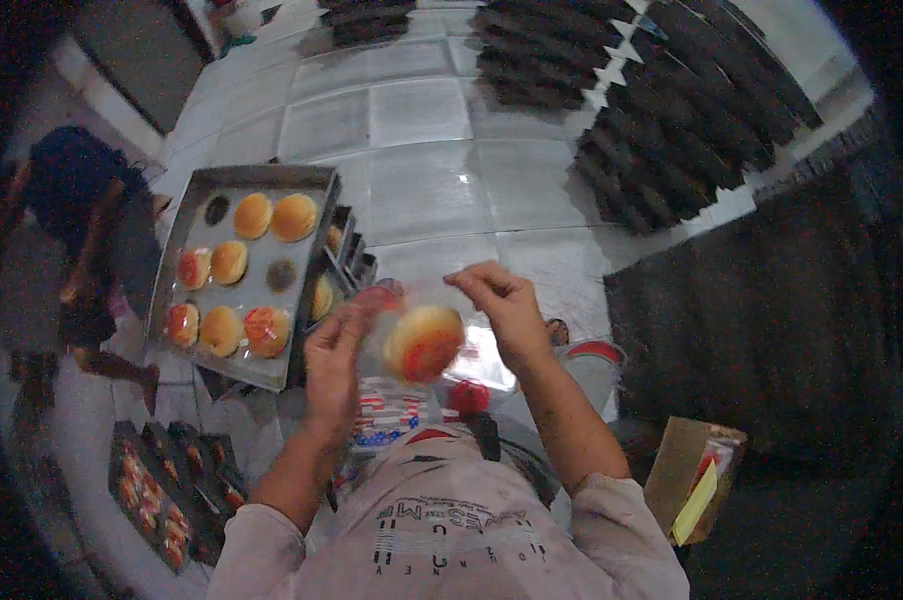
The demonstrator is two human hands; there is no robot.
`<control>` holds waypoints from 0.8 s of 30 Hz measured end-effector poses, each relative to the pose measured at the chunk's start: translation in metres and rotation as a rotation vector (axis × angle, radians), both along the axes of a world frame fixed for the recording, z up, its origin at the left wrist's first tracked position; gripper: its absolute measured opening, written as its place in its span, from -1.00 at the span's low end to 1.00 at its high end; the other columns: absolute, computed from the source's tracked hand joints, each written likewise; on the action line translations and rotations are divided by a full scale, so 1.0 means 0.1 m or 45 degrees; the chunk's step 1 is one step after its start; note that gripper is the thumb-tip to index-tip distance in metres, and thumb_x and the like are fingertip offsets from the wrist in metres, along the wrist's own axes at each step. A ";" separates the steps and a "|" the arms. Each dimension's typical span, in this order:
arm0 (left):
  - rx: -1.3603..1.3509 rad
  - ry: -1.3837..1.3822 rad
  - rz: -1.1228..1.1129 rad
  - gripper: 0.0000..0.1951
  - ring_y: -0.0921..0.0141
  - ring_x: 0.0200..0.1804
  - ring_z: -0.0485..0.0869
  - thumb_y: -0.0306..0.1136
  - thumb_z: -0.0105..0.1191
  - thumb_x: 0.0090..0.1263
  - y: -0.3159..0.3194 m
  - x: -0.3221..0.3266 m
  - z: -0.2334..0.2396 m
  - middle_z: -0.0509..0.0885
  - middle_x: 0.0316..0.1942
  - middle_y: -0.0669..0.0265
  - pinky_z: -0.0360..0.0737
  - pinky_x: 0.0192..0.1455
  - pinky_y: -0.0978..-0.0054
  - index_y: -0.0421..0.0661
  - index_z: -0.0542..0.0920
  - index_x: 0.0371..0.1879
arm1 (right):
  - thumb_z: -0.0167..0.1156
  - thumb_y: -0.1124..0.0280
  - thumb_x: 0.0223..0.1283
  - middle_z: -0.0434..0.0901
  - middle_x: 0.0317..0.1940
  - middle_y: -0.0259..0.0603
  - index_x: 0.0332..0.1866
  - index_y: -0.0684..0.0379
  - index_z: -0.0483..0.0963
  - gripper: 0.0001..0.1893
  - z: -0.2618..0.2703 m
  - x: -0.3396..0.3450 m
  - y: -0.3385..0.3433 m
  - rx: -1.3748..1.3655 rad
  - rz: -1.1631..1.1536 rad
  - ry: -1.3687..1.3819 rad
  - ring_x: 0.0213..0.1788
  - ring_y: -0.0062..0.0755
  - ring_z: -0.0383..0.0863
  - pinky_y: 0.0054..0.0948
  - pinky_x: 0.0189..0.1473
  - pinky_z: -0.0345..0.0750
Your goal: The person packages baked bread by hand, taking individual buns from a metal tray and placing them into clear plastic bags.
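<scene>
A round golden bun (424, 343), blurred by motion, hangs between my hands in a clear plastic bag (380, 298) with red print. My left hand (335, 341) grips the bag's left side. The fingertips of my right hand (502, 304) are pinched together at what appears to be the bag's upper right corner; the thin film is hard to make out there. To the left, a metal baking tray (249, 180) carries several buns, some bare like one bun (295, 217), others in printed wrappers like another bun (265, 331).
More stacked trays (354, 255) with buns sit under the baking tray. Dark trays of wrapped goods (151, 495) lie lower left. A person (84, 195) bends at the left. Dark racks (691, 97) line the upper right; a cardboard box (665, 465) stands lower right. White tiles (421, 180) cover the floor.
</scene>
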State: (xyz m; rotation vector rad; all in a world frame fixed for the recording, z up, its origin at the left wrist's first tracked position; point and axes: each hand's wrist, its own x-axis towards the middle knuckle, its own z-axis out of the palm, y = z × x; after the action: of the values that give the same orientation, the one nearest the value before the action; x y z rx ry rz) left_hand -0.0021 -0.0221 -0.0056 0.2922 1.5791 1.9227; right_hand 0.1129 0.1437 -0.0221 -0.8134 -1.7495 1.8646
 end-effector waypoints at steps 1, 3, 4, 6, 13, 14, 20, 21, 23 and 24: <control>-0.150 0.296 -0.010 -0.79 0.47 -0.20 0.57 -0.34 0.05 0.37 -0.12 -0.09 -0.03 0.64 -0.28 0.28 0.44 0.00 0.51 -0.23 0.62 -0.22 | 0.24 0.36 0.11 0.54 -0.37 -0.29 -0.32 0.22 0.63 -0.85 0.01 -0.10 -0.02 0.001 -0.032 0.111 -0.23 -0.50 0.51 -0.54 -0.06 0.37; -0.463 0.872 -0.045 -0.84 0.49 -0.24 0.54 -0.38 0.06 0.35 -0.38 -0.30 -0.18 0.63 -0.34 0.28 0.41 -0.02 0.52 -0.22 0.64 -0.28 | 0.28 0.27 0.06 0.55 -0.44 -0.25 -0.37 0.25 0.61 -0.78 -0.06 -0.17 -0.13 0.239 0.041 -0.078 -0.27 -0.46 0.52 -0.49 -0.12 0.41; -0.506 1.026 -0.014 -0.86 0.50 -0.32 0.53 -0.39 0.13 0.28 -0.52 -0.28 -0.32 0.60 -0.40 0.27 0.44 -0.13 0.52 -0.23 0.63 -0.38 | 0.29 0.20 0.04 0.55 -0.45 -0.22 -0.38 0.27 0.60 -0.71 -0.19 -0.15 -0.16 0.357 0.112 -0.226 -0.27 -0.41 0.53 -0.46 -0.13 0.42; -0.697 0.823 -0.095 -0.87 0.51 -0.36 0.52 -0.39 0.16 0.24 -0.81 -0.12 -0.63 0.59 -0.41 0.28 0.45 -0.20 0.53 -0.22 0.60 -0.42 | 0.36 0.18 -0.04 0.53 -0.52 -0.24 -0.49 0.26 0.58 -0.69 -0.50 -0.03 -0.27 0.415 0.246 -0.433 -0.39 -0.50 0.50 -0.47 -0.28 0.41; -0.868 0.371 -0.226 -0.89 0.54 -0.40 0.53 -0.40 0.15 0.23 -0.91 0.31 -0.84 0.59 -0.42 0.33 0.46 -0.30 0.58 -0.14 0.53 -0.41 | 0.20 0.14 0.12 0.55 -0.23 -0.19 -0.09 0.30 0.48 -0.58 -1.05 0.42 -0.71 -0.848 0.151 -0.701 -0.34 -0.46 0.52 -0.46 -0.29 0.50; -0.732 0.239 -0.214 -0.88 0.53 -0.37 0.54 -0.37 0.13 0.26 -0.91 0.29 -0.83 0.59 -0.40 0.33 0.47 -0.26 0.57 -0.14 0.52 -0.38 | 0.20 0.16 0.13 0.54 -0.16 -0.12 0.00 0.32 0.42 -0.54 -1.03 0.41 -0.71 -0.898 0.167 -0.581 -0.25 -0.40 0.53 -0.45 -0.20 0.49; -0.068 -0.654 0.198 -0.71 0.46 -0.11 0.57 -0.18 -0.03 0.40 -0.80 -0.02 -0.53 0.60 -0.23 0.28 0.44 0.03 0.51 -0.18 0.53 -0.17 | 0.15 0.37 0.21 0.42 0.11 0.08 0.27 0.40 0.18 -0.43 0.39 -0.08 -0.61 0.345 0.336 0.006 0.14 -0.18 0.45 -0.30 0.16 0.38; -0.161 -0.555 0.129 -0.68 0.44 -0.07 0.56 -0.15 -0.05 0.42 -0.79 -0.08 -0.62 0.60 -0.20 0.26 0.42 0.08 0.49 -0.18 0.53 -0.14 | 0.14 0.41 0.19 0.41 0.13 0.10 0.28 0.36 0.17 -0.43 0.50 -0.23 -0.57 0.599 0.342 0.172 0.15 -0.13 0.45 -0.28 0.16 0.39; -0.260 -0.405 -0.085 -0.65 0.42 -0.01 0.55 -0.13 -0.07 0.43 -0.72 -0.15 -0.75 0.60 -0.15 0.24 0.40 0.13 0.47 -0.19 0.53 -0.09 | 0.14 0.50 0.12 0.34 0.18 0.11 0.31 0.31 0.15 -0.40 0.73 -0.62 -0.47 1.093 0.357 0.441 0.19 -0.06 0.41 -0.26 0.20 0.34; -0.264 -0.352 -0.216 -0.64 0.42 0.00 0.55 -0.13 -0.07 0.43 -0.66 -0.15 -0.81 0.61 -0.13 0.23 0.40 0.13 0.46 -0.20 0.53 -0.06 | 0.14 0.54 0.08 0.29 0.23 0.09 0.31 0.30 0.14 -0.37 0.81 -0.85 -0.46 1.333 0.380 0.550 0.22 -0.04 0.36 -0.26 0.24 0.28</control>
State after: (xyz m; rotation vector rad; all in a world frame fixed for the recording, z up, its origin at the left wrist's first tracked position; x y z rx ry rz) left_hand -0.0170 -0.0883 -0.0868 0.0662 1.5007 1.5805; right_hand 0.0283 0.0974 0.0585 0.2402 -2.2038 0.8790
